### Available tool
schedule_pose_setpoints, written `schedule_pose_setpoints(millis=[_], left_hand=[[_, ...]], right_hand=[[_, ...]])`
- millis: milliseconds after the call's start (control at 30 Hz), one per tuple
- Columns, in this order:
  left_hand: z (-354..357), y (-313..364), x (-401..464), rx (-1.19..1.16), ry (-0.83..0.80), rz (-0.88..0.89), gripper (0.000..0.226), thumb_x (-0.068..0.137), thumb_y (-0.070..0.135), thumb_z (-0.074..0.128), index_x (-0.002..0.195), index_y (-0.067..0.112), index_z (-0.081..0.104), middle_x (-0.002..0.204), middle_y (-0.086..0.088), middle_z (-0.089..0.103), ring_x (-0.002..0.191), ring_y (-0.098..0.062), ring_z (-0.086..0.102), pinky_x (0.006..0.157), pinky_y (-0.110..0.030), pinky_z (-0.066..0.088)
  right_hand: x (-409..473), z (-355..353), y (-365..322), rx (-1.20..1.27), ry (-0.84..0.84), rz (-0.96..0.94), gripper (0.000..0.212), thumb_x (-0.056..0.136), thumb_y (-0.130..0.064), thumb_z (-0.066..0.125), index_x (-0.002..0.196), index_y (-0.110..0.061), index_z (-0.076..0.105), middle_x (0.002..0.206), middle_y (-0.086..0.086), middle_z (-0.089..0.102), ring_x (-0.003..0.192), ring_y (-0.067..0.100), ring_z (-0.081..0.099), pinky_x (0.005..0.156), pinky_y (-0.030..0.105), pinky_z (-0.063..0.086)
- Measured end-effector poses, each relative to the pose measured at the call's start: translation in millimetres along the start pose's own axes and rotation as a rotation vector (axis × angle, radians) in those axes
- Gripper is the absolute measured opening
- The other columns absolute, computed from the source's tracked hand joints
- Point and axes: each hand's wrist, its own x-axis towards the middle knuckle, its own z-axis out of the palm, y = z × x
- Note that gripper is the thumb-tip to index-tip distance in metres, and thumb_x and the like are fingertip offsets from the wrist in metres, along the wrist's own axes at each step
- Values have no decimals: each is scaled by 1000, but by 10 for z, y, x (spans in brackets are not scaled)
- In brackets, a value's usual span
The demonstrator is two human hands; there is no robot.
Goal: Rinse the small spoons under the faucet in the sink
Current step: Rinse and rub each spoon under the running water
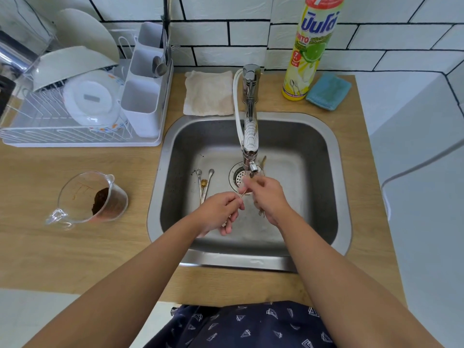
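Note:
Both hands are over the steel sink [324,156], just below the faucet [251,144] spout. My left hand [221,212] pinches the handle of a small spoon [242,195]. My right hand [268,199] holds the spoon's other end between its curled fingers, right under the spout; the bowl is hidden by the fingers. Whether water runs is hard to tell. Three more small spoons [204,183] lie on the sink floor left of the drain [238,177], one with a brown-stained bowl. Another thin utensil [263,160] lies behind the faucet.
A glass measuring cup [93,197] with brown powder lies on its side on the wooden counter, left of the sink. A dish rack [82,104] stands at back left. A folded cloth [209,92], a dish soap bottle [310,51] and a blue sponge [327,91] sit behind the sink.

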Motion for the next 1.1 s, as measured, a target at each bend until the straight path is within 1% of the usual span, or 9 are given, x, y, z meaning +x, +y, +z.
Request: schedule_pose_setpoints(millis=[133,233,400,500,700,767,867,1033,1100], left_hand=[[-52,-22,40,-42,63,19,27,104,29,48,99,11,67,57,4,54,37,-12,41,36,-21,34],[-51,36,137,-24,148,25,36,101,43,54,91,14,72,54,5,53,37,-11,39,37,-21,31],[56,154,358,-207,271,36,22,93,38,69,88,17,71,68,4,67,45,-9,51,43,-20,38],[119,233,440,-285,214,-5,12,96,31,65,97,19,66,80,4,71,56,-7,61,52,-20,41],[198,391,521,-253,259,-23,31,93,38,69,88,8,65,59,2,59,42,-8,53,43,-19,36],[149,362,500,-465,65,-36,23,101,29,59,98,8,65,80,-2,71,67,-9,72,50,-16,48],[40,285,450,-708,-104,-58,18,105,16,50,116,7,62,103,-8,77,100,-20,74,68,-21,59],[121,315,499,-427,238,-100,22,92,25,74,79,13,61,63,0,69,50,-8,66,44,-18,49],[119,308,520,-377,259,-86,28,88,28,78,72,16,59,56,3,65,43,-7,59,41,-18,45]], right_hand=[[22,-43,-36,97,-44,81,28,106,-31,54,98,-8,70,87,6,81,39,8,29,37,21,26],[-19,-86,-20,109,-88,74,25,100,-30,67,97,-5,71,74,4,72,42,7,29,38,21,27],[30,-260,-131,252,159,-10,30,102,-25,64,76,-17,78,77,2,77,42,7,27,40,22,22],[37,-343,-153,265,216,-13,28,103,-26,62,82,-14,78,81,5,78,41,5,29,39,22,24],[32,-376,-167,315,252,-7,25,102,-24,63,83,-12,73,79,4,78,39,4,29,39,21,24],[35,-416,-191,343,250,-18,25,103,-24,62,82,-13,70,80,3,79,38,4,28,39,20,23],[25,-441,-197,354,250,-23,26,103,-24,61,80,-15,69,84,6,77,39,4,28,40,21,23],[13,-300,-168,314,189,-26,26,103,-23,61,81,-16,72,92,8,80,40,5,28,40,22,23],[13,-316,-177,295,170,-35,27,103,-24,61,82,-15,75,92,10,80,40,5,28,40,21,23]])
